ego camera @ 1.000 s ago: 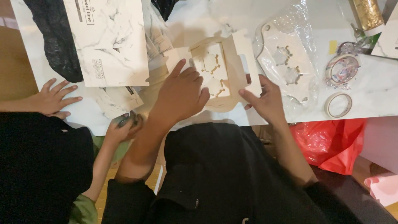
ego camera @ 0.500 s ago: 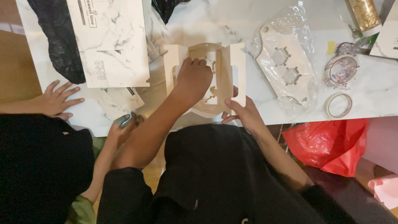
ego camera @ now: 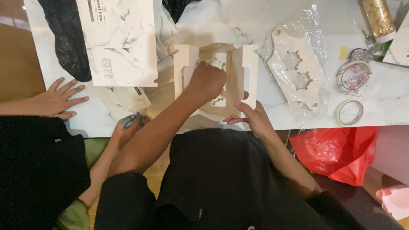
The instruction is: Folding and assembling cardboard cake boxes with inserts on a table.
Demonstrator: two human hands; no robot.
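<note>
Cardboard box point(ego camera: 215, 81) lies under left fingers point(ego camera: 207, 79); right fingers point(ego camera: 243, 104) grip its edge.

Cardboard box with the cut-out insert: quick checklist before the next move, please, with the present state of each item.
1. Left hand pressing the insert inside the cardboard box: ok.
2. Right hand gripping the box's right flap: ok.
3. Both side flaps upright: ok.
4. Insert fully seated: cannot tell, hand covers it.
5. Spare insert in plastic bag within reach: ok.
6. Another person's hand apart from the box: ok.
</note>
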